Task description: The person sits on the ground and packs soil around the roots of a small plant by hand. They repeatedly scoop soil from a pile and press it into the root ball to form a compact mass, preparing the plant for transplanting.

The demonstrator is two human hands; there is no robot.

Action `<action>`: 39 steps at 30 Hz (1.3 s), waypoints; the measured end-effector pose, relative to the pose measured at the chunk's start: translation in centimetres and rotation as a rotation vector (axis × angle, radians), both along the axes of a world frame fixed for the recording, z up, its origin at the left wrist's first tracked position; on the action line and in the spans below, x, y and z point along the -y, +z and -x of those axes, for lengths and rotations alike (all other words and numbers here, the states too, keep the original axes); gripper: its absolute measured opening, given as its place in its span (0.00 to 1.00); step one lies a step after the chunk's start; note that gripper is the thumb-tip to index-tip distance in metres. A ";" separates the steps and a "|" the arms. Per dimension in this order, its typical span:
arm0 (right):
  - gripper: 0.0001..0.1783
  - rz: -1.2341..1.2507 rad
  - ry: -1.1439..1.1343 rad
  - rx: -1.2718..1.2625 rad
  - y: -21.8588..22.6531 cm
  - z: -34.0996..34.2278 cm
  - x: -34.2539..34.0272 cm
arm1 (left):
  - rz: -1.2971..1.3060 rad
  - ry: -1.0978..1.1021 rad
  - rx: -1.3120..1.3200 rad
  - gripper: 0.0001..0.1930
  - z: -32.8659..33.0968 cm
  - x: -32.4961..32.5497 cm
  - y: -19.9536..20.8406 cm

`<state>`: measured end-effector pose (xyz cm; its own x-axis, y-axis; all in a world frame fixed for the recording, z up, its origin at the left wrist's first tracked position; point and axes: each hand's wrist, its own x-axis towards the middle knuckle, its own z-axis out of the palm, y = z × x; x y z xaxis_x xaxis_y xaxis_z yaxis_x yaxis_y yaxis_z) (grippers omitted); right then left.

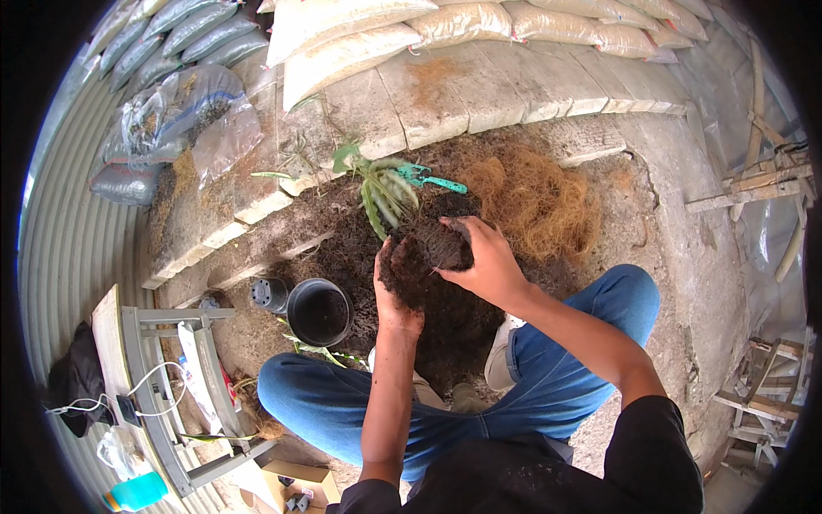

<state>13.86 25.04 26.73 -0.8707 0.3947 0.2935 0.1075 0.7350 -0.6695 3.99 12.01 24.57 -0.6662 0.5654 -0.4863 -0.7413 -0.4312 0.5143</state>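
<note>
Partly curled, left hand (390, 305) and right hand (488, 264) cup dark soil (443, 247).

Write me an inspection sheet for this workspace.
Surface: dark soil on the ground.
Work items: soil clump between left hand and right hand; leafy plant just beyond; teal hand tool beside it; black pot at left.
Clutter: brown fibre heap; turquoise bottle at lower left.
Hands: both cupped around the clump.
Cables: white cable by the table at left.
Surroundings: stacked sacks ahead; corrugated wall at left.

Pale sacks (467, 24) lie stacked near grey bags (193, 32).
</note>
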 end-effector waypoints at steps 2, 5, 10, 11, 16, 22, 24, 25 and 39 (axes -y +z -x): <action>0.40 -0.159 0.024 0.013 0.0 -0.3 0.3 | -0.059 -0.052 0.059 0.23 -0.1 0.0 0.7; 0.37 -0.315 0.098 0.045 -0.9 -0.3 1.4 | -0.115 -0.094 0.121 0.20 -0.2 0.0 0.8; 0.38 -0.426 0.303 0.070 -0.2 -0.5 2.5 | -0.265 -0.051 0.190 0.20 -0.4 -0.1 -1.0; 0.37 -0.431 0.346 0.073 0.8 -0.6 2.4 | -0.313 -0.072 0.238 0.21 0.1 0.2 -2.2; 0.35 -0.215 0.371 -0.102 2.2 -0.3 0.7 | -0.373 -0.097 0.172 0.20 -0.3 0.1 -2.2; 0.21 -0.287 0.387 -0.290 -0.6 -0.2 -0.1 | -0.520 -0.154 0.180 0.20 -2.5 -0.6 -2.6; 0.20 -0.279 0.376 -0.365 -1.6 -0.4 0.0 | -0.534 -0.167 0.249 0.20 -3.2 -0.7 -3.1; 0.21 -0.255 0.338 -0.468 -2.2 -0.3 0.3 | -0.545 -0.166 0.279 0.20 -3.6 -0.7 -3.1; 0.15 -0.302 0.284 -0.407 -3.9 -0.6 0.7 | -0.450 -0.183 0.241 0.17 -3.0 -0.6 -3.0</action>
